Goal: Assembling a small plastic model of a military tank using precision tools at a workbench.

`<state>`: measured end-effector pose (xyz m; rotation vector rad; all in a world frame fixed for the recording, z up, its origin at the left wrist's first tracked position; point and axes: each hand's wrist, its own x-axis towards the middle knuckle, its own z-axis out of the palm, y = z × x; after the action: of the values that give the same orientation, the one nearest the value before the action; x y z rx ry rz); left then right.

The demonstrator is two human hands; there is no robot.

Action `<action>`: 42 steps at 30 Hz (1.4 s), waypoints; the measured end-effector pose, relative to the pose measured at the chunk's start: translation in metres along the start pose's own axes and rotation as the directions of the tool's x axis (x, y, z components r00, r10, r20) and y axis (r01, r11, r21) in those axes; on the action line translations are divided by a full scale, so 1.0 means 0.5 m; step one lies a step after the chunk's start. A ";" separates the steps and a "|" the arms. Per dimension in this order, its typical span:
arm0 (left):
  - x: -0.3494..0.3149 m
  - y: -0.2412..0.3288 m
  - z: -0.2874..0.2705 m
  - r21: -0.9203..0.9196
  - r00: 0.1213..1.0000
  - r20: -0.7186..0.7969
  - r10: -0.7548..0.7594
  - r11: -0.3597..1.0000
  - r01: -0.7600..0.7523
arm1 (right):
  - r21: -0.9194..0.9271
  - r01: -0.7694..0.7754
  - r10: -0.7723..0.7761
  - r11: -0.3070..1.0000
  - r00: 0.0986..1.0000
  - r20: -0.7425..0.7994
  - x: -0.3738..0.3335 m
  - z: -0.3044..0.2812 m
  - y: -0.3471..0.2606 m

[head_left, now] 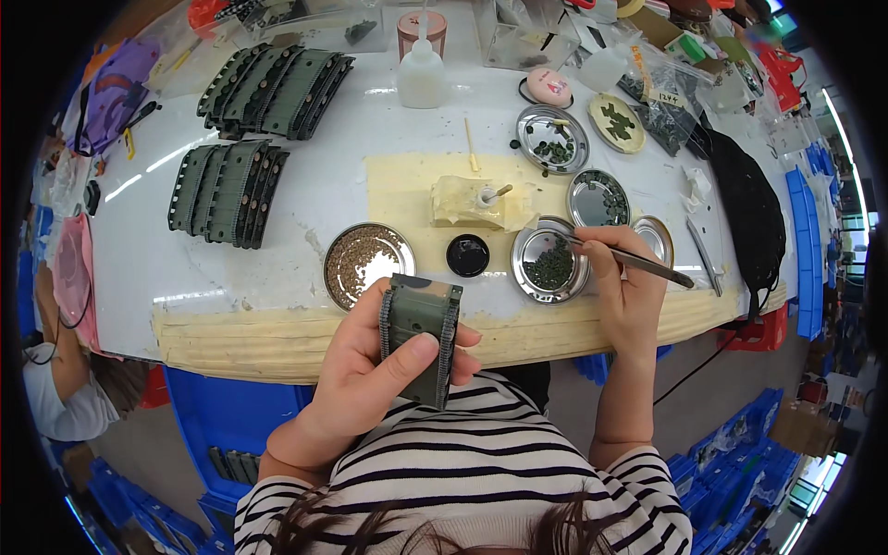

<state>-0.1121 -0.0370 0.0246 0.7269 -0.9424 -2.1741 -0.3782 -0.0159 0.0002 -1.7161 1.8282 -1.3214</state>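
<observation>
Six round shiny metal dishes sit on the white bench: one of brown bits, four of dark green bits, one mostly hidden. Two stacks of olive-green ridged plastic track pieces. One white squeeze bottle. One small black round lid.

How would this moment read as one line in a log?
left hand: holds green toy tank body | right hand: tweezers tips in steel dish of small dark parts | white worktable
</observation>
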 end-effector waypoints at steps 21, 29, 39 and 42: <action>0.011 -0.011 0.001 0.239 0.993 0.105 0.052 0.968 -0.076 | 0.495 -0.087 0.071 0.865 0.996 0.051 -0.014 0.010 -0.086; 0.030 -0.028 0.029 0.155 0.993 -0.020 0.116 0.982 -0.111 | 0.510 0.033 -0.167 0.859 0.961 0.218 -0.013 0.034 -0.137; 0.034 -0.036 0.018 0.188 0.985 0.070 0.160 0.967 -0.171 | 0.467 0.232 -0.338 0.853 0.928 0.158 -0.030 0.032 -0.137; 0.029 -0.033 0.020 0.149 0.992 0.043 0.119 0.981 -0.124 | 0.465 0.263 -0.338 0.845 0.937 0.084 -0.043 0.026 -0.130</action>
<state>-0.1340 -0.0347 0.0143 0.6864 -1.1489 -2.0309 -0.3229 0.0073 0.0357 -1.8255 1.0755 -1.5207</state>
